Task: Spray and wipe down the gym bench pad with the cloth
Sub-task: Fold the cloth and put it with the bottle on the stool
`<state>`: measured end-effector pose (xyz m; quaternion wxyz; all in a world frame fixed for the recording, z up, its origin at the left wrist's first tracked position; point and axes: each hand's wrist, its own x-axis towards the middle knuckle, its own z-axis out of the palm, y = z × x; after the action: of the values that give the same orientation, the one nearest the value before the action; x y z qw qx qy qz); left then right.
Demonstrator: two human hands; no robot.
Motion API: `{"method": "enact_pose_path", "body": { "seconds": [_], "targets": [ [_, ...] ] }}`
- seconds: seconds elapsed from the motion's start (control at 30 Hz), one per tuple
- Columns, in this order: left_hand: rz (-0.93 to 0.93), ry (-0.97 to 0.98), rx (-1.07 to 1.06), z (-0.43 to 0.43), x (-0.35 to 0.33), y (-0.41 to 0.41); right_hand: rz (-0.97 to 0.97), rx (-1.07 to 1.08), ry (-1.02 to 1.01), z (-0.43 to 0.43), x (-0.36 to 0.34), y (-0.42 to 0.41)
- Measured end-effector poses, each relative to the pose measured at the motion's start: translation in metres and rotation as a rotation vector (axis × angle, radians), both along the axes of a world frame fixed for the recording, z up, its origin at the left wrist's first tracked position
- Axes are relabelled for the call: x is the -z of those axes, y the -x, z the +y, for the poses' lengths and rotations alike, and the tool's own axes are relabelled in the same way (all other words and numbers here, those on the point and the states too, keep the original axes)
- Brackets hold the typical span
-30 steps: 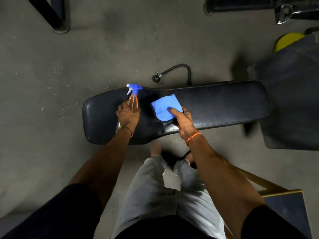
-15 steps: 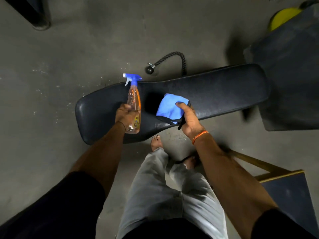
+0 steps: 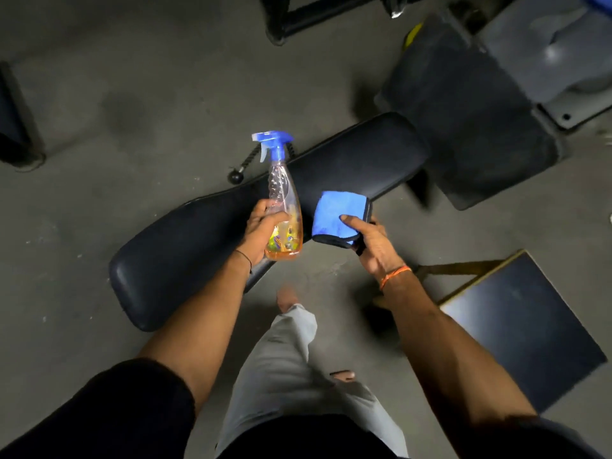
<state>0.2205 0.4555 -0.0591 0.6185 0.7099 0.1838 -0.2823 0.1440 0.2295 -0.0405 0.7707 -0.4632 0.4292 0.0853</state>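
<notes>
Left hand (image 3: 261, 231): fingers clamped on spray bottle (image 3: 284, 207), held upright.
Right hand (image 3: 374, 241): fingers clamped on folded blue cloth (image 3: 337, 215), above bench pad (image 3: 198, 240).

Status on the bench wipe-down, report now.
Left hand grips spray bottle, upright. Right hand holds folded blue cloth, off the bench pad. Nothing lying on the pad.

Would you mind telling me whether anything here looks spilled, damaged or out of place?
Nothing looks spilled or damaged. The one stray item is a black rope handle lying loose on the floor behind the bench pad, partly hidden by the spray bottle.
</notes>
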Motion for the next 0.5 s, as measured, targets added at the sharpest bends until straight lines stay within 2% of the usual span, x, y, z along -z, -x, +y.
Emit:
{"method": "enact_pose_path", "body": {
  "seconds": [0.13,0.3,0.5],
  "targets": [
    [-0.089,0.04,0.25,-0.051,-0.032,0.035,-0.023,0.165,0.059,-0.046,-0.016,0.069],
    [-0.171,0.063,0.463,-0.115,-0.07,0.096,-0.074,0.24,0.127,-0.079,-0.043,0.158],
    [-0.18,0.164,0.676,-0.199,-0.107,0.179,-0.185,0.3,0.174,-0.098,-0.069,0.248]
  ]
}}
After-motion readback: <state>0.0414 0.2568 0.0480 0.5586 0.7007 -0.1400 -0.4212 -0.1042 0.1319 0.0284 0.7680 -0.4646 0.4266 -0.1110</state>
